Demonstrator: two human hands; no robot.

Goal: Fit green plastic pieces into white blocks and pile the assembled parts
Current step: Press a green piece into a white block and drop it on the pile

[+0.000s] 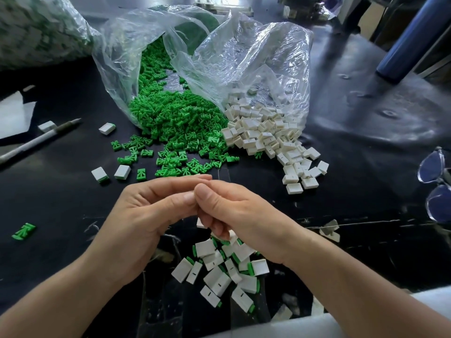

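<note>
Mid-frame, the left hand (146, 211) and right hand (236, 211) meet fingertip to fingertip above the dark worktop (61, 196). The right fingers (217, 228) curl round what seems to be a white block (200, 223), only its corner showing. The left thumb and forefinger are pressed together; whether they pinch anything I cannot tell. Green pieces (175, 123) and white blocks (266, 137) spill from clear plastic bags (244, 57) in the upper centre. The assembled parts (227, 269) are piled just below the hands. A pen (36, 140) lies at left, glasses (436, 181) at the right edge.
</note>
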